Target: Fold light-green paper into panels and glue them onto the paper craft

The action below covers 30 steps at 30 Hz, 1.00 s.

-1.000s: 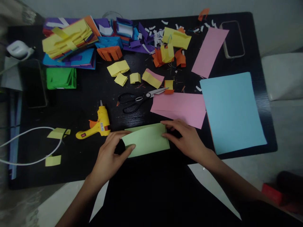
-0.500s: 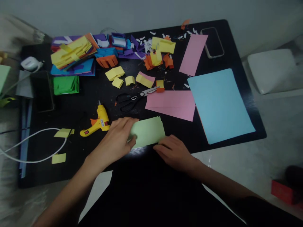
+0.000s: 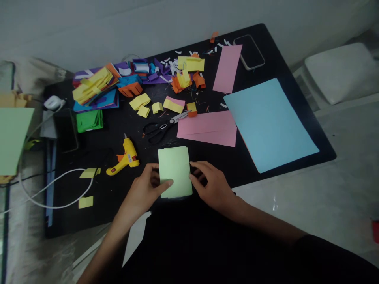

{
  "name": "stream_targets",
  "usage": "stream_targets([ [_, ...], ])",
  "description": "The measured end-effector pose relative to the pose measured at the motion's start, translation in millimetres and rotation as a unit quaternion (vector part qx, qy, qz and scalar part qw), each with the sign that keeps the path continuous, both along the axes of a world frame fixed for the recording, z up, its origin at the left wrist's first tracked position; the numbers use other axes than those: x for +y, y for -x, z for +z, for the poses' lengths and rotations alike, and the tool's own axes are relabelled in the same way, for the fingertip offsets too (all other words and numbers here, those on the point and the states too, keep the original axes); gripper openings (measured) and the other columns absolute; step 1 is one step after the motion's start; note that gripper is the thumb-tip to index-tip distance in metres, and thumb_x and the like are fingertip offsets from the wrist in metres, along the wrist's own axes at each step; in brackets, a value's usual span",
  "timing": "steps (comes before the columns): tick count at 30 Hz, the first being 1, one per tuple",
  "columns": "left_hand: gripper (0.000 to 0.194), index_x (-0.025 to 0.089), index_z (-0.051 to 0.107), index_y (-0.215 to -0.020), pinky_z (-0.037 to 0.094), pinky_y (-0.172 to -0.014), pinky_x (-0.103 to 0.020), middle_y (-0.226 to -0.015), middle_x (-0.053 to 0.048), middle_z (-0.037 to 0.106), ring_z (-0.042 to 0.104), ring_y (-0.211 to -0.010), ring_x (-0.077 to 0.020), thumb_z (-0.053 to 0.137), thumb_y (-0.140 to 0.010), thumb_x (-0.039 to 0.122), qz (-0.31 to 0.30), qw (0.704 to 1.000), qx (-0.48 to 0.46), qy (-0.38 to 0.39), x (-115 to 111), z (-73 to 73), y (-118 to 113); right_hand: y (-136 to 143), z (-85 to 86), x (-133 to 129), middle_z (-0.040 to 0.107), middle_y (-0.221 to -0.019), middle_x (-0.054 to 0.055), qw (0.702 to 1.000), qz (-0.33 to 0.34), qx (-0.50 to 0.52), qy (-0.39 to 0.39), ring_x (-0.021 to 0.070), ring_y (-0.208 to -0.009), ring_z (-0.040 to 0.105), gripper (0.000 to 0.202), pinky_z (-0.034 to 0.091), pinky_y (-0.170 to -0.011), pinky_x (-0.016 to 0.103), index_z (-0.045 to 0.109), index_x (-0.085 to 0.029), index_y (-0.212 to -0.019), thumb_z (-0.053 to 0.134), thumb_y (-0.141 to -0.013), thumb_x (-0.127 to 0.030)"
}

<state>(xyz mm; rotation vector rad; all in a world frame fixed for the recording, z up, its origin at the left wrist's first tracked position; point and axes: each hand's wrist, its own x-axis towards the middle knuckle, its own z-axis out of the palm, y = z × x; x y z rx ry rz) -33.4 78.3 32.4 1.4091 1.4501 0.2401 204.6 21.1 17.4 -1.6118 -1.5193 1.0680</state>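
Observation:
Several light green paper pieces (image 3: pixel 175 167) form a small upright stack at the table's front edge. My left hand (image 3: pixel 148 185) grips the stack's left side, with the thumb on top and the fingers behind. At its right edge, my right hand (image 3: pixel 211 181) pinches the paper between thumb and fingers. Beyond the stack lie black-handled scissors (image 3: pixel 166 126) and pink paper (image 3: pixel 209 128). To the left rests a yellow glue gun (image 3: pixel 128 156).
Blue sheets (image 3: pixel 271 124) lie on the right of the black table (image 3: pixel 109 209). Folded colored papers (image 3: pixel 96 86), a green bundle (image 3: pixel 89 120) and scraps line the back. A phone (image 3: pixel 249 52), a second phone (image 3: pixel 66 131) and a white cable (image 3: pixel 63 207) are also there.
The green stack has turned from lying lengthwise to standing tall in the view, a little nearer me. Both hands now hold its sides. The camera view has shifted and tilted.

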Motion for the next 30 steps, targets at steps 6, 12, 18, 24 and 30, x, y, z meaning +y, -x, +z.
stream_targets([
  [6, 0.041, 0.024, 0.071, -0.117, 0.061, -0.09, -0.039, -0.119, -0.007, 0.077, 0.075, -0.105, -0.0252, 0.074, -0.09, 0.054, 0.08, 0.994, -0.079, 0.015, -12.3, 5.7, -8.8, 6.5, 11.7, 3.0, 0.062, -0.151, 0.015, 0.986, -0.017, 0.144, 0.084, 0.0295, -0.136, 0.064, 0.05, 0.064, -0.106, 0.047, 0.063, -0.019, -0.145, 0.063, -0.095, -0.023],
  [12, 0.038, 0.024, 0.076, -0.116, 0.059, -0.095, -0.042, -0.119, -0.008, 0.076, 0.072, -0.11, -0.0279, 0.069, -0.094, 0.054, 0.036, 0.997, -0.067, -0.017, -11.5, 10.7, -13.1, 7.5, 13.1, 0.5, 0.057, -0.156, 0.017, 0.98, -0.007, 0.162, 0.118, 0.0326, -0.142, 0.059, 0.058, 0.058, -0.114, 0.054, 0.058, -0.019, -0.15, 0.067, -0.093, -0.027],
  [18, 0.039, 0.025, 0.077, -0.118, 0.059, -0.099, -0.041, -0.131, -0.009, 0.071, 0.067, -0.123, -0.0291, 0.069, -0.094, 0.054, 0.059, 0.994, -0.09, -0.033, -13.8, 18.0, -16.5, 7.7, 14.8, 3.1, 0.052, -0.161, 0.013, 0.968, -0.017, 0.21, 0.137, 0.031, -0.146, 0.055, 0.052, 0.055, -0.117, 0.054, 0.062, -0.024, -0.142, 0.071, -0.091, -0.027],
  [24, 0.055, 0.024, 0.069, -0.135, 0.055, -0.108, -0.045, -0.135, -0.009, 0.073, 0.069, -0.124, -0.03, 0.071, -0.093, 0.058, 0.152, 0.971, -0.18, 0.032, -17.7, 23.2, -17.1, 2.1, 18.1, 11.2, 0.062, -0.145, 0.014, 0.932, -0.036, 0.282, 0.223, 0.0282, -0.131, 0.067, 0.05, 0.06, -0.11, 0.053, 0.058, -0.025, -0.14, 0.072, -0.092, -0.025],
  [30, 0.057, 0.022, 0.069, -0.137, 0.056, -0.106, -0.045, -0.142, -0.012, 0.07, 0.064, -0.133, -0.0343, 0.076, -0.09, 0.054, 0.263, 0.917, -0.272, 0.128, -17.4, 24.5, -12.7, -3.9, 17.8, 14.5, 0.064, -0.139, 0.013, 0.931, -0.016, 0.276, 0.239, 0.0289, -0.14, 0.059, 0.044, 0.058, -0.112, 0.053, 0.061, -0.025, -0.134, 0.072, -0.092, -0.025],
])
